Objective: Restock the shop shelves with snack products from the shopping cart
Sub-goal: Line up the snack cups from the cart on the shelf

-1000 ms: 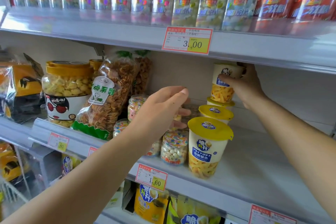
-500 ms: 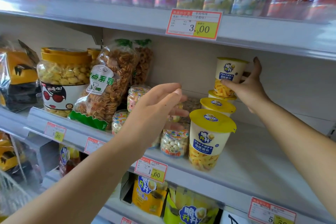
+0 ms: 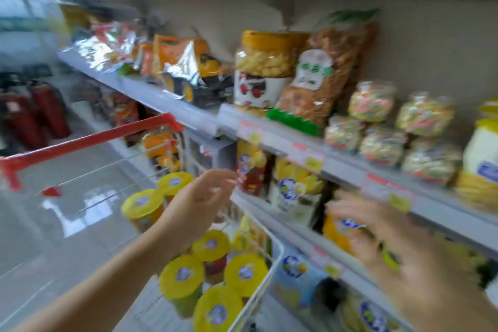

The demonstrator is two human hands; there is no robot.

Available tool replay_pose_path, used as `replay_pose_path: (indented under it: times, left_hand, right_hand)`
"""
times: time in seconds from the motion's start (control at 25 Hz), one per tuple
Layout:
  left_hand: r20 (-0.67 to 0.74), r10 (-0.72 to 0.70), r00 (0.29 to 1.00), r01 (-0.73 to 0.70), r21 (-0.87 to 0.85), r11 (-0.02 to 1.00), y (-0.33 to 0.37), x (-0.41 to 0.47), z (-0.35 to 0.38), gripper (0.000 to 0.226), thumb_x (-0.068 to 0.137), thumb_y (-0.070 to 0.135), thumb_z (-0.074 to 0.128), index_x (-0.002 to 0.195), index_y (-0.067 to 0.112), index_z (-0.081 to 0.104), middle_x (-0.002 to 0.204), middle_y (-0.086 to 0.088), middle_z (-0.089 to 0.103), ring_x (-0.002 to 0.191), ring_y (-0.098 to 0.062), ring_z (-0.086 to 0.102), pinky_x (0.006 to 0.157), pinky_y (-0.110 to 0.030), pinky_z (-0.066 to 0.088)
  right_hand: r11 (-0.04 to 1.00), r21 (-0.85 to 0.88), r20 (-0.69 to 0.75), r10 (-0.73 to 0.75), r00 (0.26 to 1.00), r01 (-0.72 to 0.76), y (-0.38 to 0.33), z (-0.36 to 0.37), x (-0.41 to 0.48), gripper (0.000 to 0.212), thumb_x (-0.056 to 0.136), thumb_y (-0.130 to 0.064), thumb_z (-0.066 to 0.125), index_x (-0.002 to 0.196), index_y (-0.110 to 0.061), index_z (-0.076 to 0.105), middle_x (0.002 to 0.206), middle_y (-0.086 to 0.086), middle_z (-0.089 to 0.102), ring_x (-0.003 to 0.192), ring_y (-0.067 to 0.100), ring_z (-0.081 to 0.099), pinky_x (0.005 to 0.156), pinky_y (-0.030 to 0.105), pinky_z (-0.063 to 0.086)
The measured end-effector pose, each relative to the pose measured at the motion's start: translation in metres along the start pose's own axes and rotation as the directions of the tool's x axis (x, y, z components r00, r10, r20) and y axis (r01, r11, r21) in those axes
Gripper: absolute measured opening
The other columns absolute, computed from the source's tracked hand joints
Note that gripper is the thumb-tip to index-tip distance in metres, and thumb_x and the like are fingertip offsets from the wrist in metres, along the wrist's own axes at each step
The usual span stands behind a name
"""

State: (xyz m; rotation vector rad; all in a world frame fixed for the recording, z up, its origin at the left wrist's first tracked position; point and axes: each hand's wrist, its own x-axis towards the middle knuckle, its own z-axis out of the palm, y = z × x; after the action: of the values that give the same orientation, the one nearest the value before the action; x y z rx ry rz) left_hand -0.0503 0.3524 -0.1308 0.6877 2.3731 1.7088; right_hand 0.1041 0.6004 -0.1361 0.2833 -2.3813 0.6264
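The picture is blurred by motion. A wire shopping cart (image 3: 265, 272) with a red handle stands at the lower left, holding several snack cups with yellow lids (image 3: 182, 279). My left hand (image 3: 200, 201) hovers above the cart, fingers relaxed and empty. My right hand (image 3: 377, 240) is spread open in front of the lower shelf, empty. One yellow-lidded cup (image 3: 482, 164) stands on the middle shelf (image 3: 336, 167) at the far right edge.
Small candy jars (image 3: 382, 145), a big yellow-lidded jar (image 3: 265, 62) and a snack bag (image 3: 320, 73) fill the middle shelf. Foil bags (image 3: 186, 67) lie further left. Packets (image 3: 293, 191) sit on the lower shelf. Red fire extinguishers (image 3: 49, 110) stand on the floor at the far left.
The view swung left and down from the shelf to the cart. My right hand let go of the stacked cup and dropped; my left hand moved down over the cart.
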Motion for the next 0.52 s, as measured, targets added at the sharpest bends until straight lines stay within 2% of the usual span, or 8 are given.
replay_pose_path:
  times: [0.08, 0.16, 0.2, 0.24, 0.28, 0.32, 0.4, 0.52]
  left_hand:
    - [0.013, -0.078, 0.997, 0.072, 0.27, 0.96, -0.05, -0.014, -0.031, 0.024, 0.088, 0.043, 0.057, 0.106, 0.06, 0.06, 0.105, 0.01, 0.069, 0.091, -0.022, 0.067, 0.08, -0.043, 0.058]
    - [0.05, -0.149, 0.988, 0.091, 0.594, 0.799, -0.085, -0.033, -0.047, 0.029, 0.094, 0.046, 0.048, 0.123, 0.051, 0.05, 0.121, 0.015, 0.06, 0.103, -0.011, 0.062, 0.089, -0.035, 0.052]
    - [0.078, -0.173, 0.982, 0.072, 0.689, 0.721, -0.093, -0.042, -0.049, 0.033, 0.098, 0.049, 0.044, 0.131, 0.049, 0.044, 0.134, 0.017, 0.053, 0.112, -0.008, 0.058, 0.094, -0.031, 0.049]
    - [0.101, -0.202, 0.974, 0.058, 0.752, 0.657, -0.095, -0.051, -0.047, 0.039, 0.1, 0.052, 0.04, 0.139, 0.047, 0.037, 0.144, 0.019, 0.044, 0.121, -0.008, 0.054, 0.097, -0.03, 0.046]
    - [0.11, -0.209, 0.972, 0.044, 0.785, 0.618, -0.095, -0.058, -0.043, 0.045, 0.101, 0.055, 0.036, 0.145, 0.046, 0.03, 0.151, 0.021, 0.037, 0.127, -0.008, 0.051, 0.1, -0.029, 0.044]
    - [0.102, -0.206, 0.973, 0.041, 0.805, 0.591, -0.093, -0.062, -0.037, 0.049, 0.101, 0.058, 0.032, 0.148, 0.045, 0.024, 0.154, 0.022, 0.033, 0.132, -0.009, 0.047, 0.102, -0.03, 0.042]
    - [0.072, -0.17, 0.983, 0.034, 0.834, 0.551, -0.085, -0.065, -0.021, 0.054, 0.1, 0.06, 0.028, 0.151, 0.044, 0.017, 0.156, 0.021, 0.032, 0.137, -0.012, 0.043, 0.103, -0.033, 0.041]
    - [0.085, -0.113, 0.99, -0.013, 0.85, 0.527, -0.076, -0.075, 0.009, 0.057, 0.101, 0.059, 0.03, 0.153, 0.042, 0.016, 0.156, 0.018, 0.035, 0.138, -0.017, 0.043, 0.104, -0.035, 0.041]
  right_hand:
    - [0.996, -0.015, 0.271, -0.079, 0.959, 0.086, -0.018, 0.088, 0.004, 0.049, 0.101, -0.057, 0.023, 0.124, -0.035, 0.06, 0.137, -0.014, 0.055, 0.143, 0.006, 0.029, 0.116, 0.027, 0.022]
    - [1.0, -0.002, 0.583, 0.012, 0.813, -0.013, -0.022, 0.144, 0.008, 0.081, 0.088, -0.073, 0.002, 0.13, -0.033, 0.059, 0.144, -0.013, 0.049, 0.147, 0.002, 0.001, 0.122, 0.032, 0.0]
    - [0.998, -0.052, 0.669, 0.05, 0.742, -0.02, -0.012, 0.164, 0.01, 0.09, 0.083, -0.076, -0.002, 0.124, -0.03, 0.064, 0.139, -0.011, 0.054, 0.146, 0.0, 0.008, 0.122, 0.033, 0.0]
    - [0.994, -0.106, 0.695, 0.066, 0.716, 0.012, -0.011, 0.17, 0.009, 0.085, 0.088, -0.072, 0.003, 0.107, -0.026, 0.072, 0.119, -0.007, 0.066, 0.137, 0.001, 0.035, 0.121, 0.033, 0.016]
    - [0.992, -0.124, 0.653, 0.05, 0.756, 0.041, -0.009, 0.174, 0.005, 0.071, 0.095, -0.062, 0.016, 0.08, -0.022, 0.073, 0.088, -0.005, 0.07, 0.106, 0.006, 0.061, 0.105, 0.031, 0.04]
    - [0.986, -0.162, 0.597, 0.067, 0.799, 0.039, -0.006, 0.176, -0.001, 0.061, 0.095, -0.051, 0.027, 0.059, -0.018, 0.064, 0.063, -0.004, 0.062, 0.071, 0.013, 0.06, 0.08, 0.025, 0.047]
    - [0.967, -0.255, 0.519, 0.158, 0.84, -0.024, -0.002, 0.17, -0.009, 0.057, 0.088, -0.048, 0.024, 0.049, -0.013, 0.046, 0.053, 0.005, 0.053, 0.056, 0.024, 0.04, 0.062, 0.028, 0.036]
    - [0.964, -0.263, 0.542, 0.186, 0.82, -0.045, 0.016, 0.149, -0.026, 0.061, 0.083, -0.05, 0.013, 0.053, -0.007, 0.044, 0.06, 0.014, 0.058, 0.061, 0.03, 0.042, 0.065, 0.034, 0.027]
